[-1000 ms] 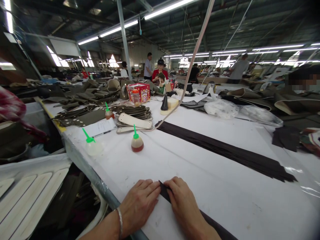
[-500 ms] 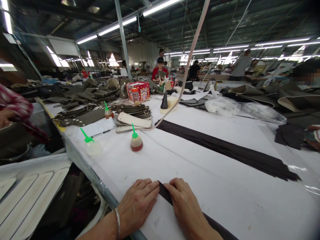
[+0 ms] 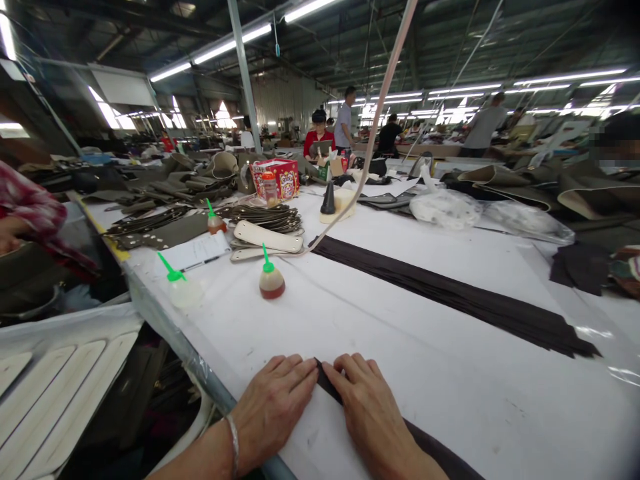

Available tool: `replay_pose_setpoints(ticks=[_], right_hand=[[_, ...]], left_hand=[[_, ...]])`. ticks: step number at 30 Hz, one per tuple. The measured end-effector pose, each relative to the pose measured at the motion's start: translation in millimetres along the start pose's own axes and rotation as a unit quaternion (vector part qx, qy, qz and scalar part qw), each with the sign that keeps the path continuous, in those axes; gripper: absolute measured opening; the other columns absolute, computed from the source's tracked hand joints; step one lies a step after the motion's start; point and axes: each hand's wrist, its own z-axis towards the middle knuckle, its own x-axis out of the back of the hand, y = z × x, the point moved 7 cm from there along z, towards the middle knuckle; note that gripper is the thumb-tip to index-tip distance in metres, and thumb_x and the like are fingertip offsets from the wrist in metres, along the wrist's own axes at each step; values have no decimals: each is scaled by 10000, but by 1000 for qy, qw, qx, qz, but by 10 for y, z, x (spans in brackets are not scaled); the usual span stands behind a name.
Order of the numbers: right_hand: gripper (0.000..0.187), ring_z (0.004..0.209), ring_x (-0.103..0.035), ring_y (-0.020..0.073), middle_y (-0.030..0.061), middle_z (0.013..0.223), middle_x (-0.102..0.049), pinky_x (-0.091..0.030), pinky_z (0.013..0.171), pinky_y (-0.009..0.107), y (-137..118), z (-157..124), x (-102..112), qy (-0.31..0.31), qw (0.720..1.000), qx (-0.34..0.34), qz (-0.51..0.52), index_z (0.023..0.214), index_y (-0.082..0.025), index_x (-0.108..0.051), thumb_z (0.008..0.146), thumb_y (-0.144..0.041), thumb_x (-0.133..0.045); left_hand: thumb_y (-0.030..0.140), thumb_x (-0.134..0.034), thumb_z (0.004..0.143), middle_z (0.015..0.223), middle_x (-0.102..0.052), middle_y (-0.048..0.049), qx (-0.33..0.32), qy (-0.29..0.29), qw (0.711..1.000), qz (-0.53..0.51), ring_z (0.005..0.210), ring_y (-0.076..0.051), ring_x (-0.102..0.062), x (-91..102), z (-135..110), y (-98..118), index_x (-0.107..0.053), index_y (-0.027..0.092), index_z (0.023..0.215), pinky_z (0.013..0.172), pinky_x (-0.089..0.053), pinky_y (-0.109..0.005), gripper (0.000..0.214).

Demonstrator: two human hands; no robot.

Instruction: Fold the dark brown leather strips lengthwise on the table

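A narrow dark brown strip (image 3: 430,445) lies on the white table (image 3: 400,333) near its front edge. My left hand (image 3: 273,403) and my right hand (image 3: 370,413) press flat on the strip's near end, fingertips almost meeting over its tip. Both hands have their fingers stretched out and grip nothing. Most of the strip's end is hidden under my right hand.
A long stack of dark strips (image 3: 450,293) crosses the table. Glue bottles with green nozzles (image 3: 271,280) (image 3: 180,287) stand to the left, near cream and olive leather pieces (image 3: 265,237). A hose (image 3: 370,133) hangs down. A person's red sleeve (image 3: 30,213) is at far left; other workers stand behind.
My hands have stayed on the strip's end, the fingers spreading slightly. The view tilted a little. The person at far left shifted, and a worker in the background walked right.
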Motion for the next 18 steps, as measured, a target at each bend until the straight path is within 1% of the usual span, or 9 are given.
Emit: replay_pose_setpoints(ticks=[4,7,13,18], right_hand=[[339,877,-478,212,34,978,-594,-324,771,358,-60,-5,-2,-8,999,35,-38,1183,-173,-597,875,-33,-575],[366,875,-471,217,37,991,-593,-315,767,368,-82,2,-22,-22,997,51,-55,1233,-164,-567,887,-48,-570],[459,876,-460,229,40,994,-589,-297,756,392,-88,23,-49,-35,995,56,-76,1300,-168,-516,865,-23,-544],[536,893,-456,245,56,1034,-589,-285,763,409,-116,42,-69,-44,995,56,-74,1339,-175,-476,835,9,-477]], left_hand=[[113,-402,929,1243,-614,-94,3,-3,1000,-9,1091,-235,-565,-3,-4,-11,-543,142,1235,906,-487,-401,338],[118,-411,933,1233,-614,-102,8,-7,1000,-13,1086,-237,-564,0,6,-31,-541,140,1233,909,-489,-409,328],[113,-427,929,1234,-607,-92,25,-15,999,-37,1074,-244,-563,11,2,-58,-544,153,1217,906,-494,-421,314],[123,-448,924,1237,-580,-111,50,-17,998,-46,1106,-257,-540,-7,-35,-95,-548,178,1230,930,-484,-445,327]])
